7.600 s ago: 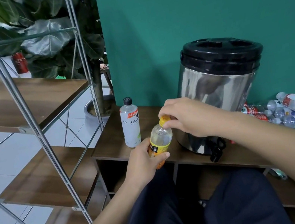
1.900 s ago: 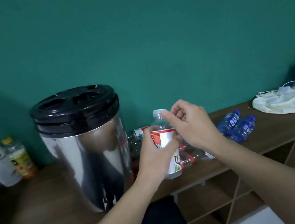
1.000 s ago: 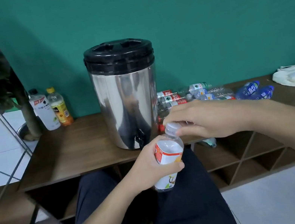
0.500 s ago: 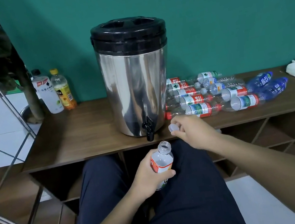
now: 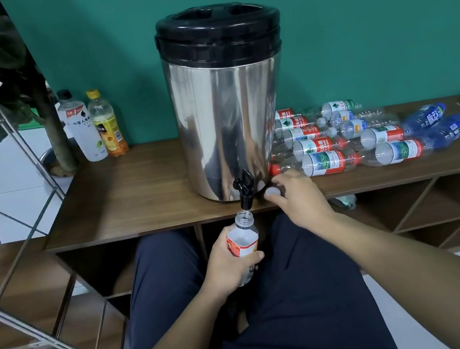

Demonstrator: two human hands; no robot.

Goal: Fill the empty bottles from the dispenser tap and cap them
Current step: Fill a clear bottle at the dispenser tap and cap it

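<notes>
Head camera view, looking down past a seated person's lap at a wooden counter (image 5: 134,197). Near the centre of the frame the left hand (image 5: 226,264) grasps an empty bottle with a red and white label (image 5: 243,241), fingers wrapped round its body. The bottle's open neck sits just below the black tap (image 5: 244,187) of a tall steel dispenser (image 5: 226,107), close under the spout but not visibly touching it. Half a second ago the bottle was lower, nearer the lap; it has since risen toward the tap.

Right of the tap, the right hand (image 5: 296,193) pinches a small pale cap (image 5: 272,192) at its fingertips, low over the counter edge. A second ago that cap was on the bottle, so uncapping is done and filling looks ready to begin once the tap is opened.

Further right, many empty bottles (image 5: 340,142) lie on their sides. At the upper left, two capped bottles (image 5: 94,127) stand upright, apparently already finished.
</notes>
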